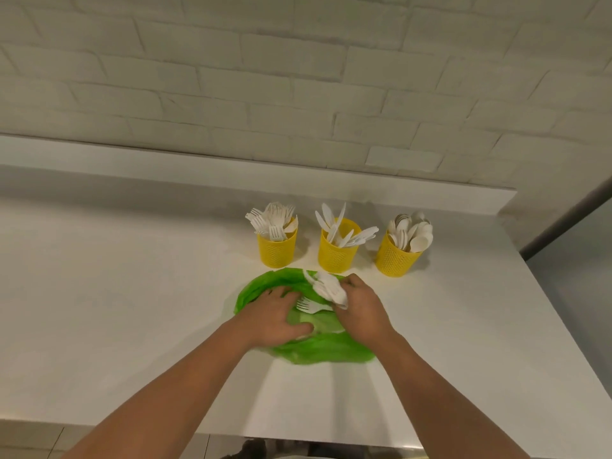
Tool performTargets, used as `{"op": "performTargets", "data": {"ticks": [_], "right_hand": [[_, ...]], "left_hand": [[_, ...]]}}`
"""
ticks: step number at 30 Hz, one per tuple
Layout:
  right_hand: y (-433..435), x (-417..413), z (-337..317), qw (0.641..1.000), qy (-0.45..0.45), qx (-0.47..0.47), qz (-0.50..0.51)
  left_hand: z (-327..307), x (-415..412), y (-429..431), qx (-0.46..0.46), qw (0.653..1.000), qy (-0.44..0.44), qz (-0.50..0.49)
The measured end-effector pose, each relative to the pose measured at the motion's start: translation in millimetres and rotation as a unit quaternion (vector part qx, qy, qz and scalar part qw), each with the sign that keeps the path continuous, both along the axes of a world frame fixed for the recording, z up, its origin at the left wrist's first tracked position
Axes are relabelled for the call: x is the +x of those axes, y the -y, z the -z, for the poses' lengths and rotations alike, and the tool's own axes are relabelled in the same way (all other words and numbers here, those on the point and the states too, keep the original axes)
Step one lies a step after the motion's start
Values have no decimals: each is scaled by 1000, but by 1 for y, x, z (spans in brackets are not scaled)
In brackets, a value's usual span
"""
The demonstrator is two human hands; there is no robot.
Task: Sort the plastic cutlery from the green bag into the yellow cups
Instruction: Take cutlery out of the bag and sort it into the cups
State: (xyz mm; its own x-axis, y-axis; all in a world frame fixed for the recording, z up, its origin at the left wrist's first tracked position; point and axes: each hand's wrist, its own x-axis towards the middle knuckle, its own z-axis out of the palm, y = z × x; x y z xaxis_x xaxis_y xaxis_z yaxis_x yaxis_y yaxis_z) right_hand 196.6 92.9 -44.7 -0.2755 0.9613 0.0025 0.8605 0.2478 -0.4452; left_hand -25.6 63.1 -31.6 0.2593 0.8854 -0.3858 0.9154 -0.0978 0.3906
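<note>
The grip of the right hand (361, 306) is closed round a bundle of white plastic cutlery (326, 288); the bundle's long axis runs from 10 o'clock to 4 o'clock, and motion blur hides the piece types. The bundle sits just above the green bag (318, 351), a thin, crumpled, translucent film lying flat on the white bench (132, 293). The left hand (275, 318) presses on the bag with fingers extended, holding nothing. Between the hands a single fork (311, 306) lies in the bag, tines toward 9 o'clock. At 12 to 1 o'clock of the bag stand three yellow perforated cups: left cup (277, 251) with forks (271, 220), middle cup (336, 256) with knives (331, 217), right cup (395, 261) with spoons (412, 231).
</note>
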Motion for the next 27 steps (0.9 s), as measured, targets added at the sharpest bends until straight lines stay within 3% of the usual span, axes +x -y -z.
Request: {"op": "performTargets", "data": {"ticks": [3, 6, 9, 13, 19, 24, 27], "right_hand": [[-2, 11, -2, 996, -49, 20, 67], [-2, 16, -7, 997, -17, 22, 77], [0, 16, -11, 997, 7, 8, 80], [-2, 17, -12, 991, 50, -34, 118], [-4, 23, -23, 985, 31, 37, 165], [5, 31, -22, 990, 82, 56, 98], [17, 36, -21, 992, 40, 99, 64]], "left_hand": [[-9, 7, -6, 124, 990, -61, 26], [-9, 26, -11, 197, 976, -65, 69], [1, 39, -15, 179, 971, -67, 146], [11, 45, -20, 151, 975, -64, 149], [12, 43, -26, 115, 978, -79, 155], [14, 42, -23, 192, 966, -63, 160], [16, 43, -21, 207, 965, -45, 158]]}}
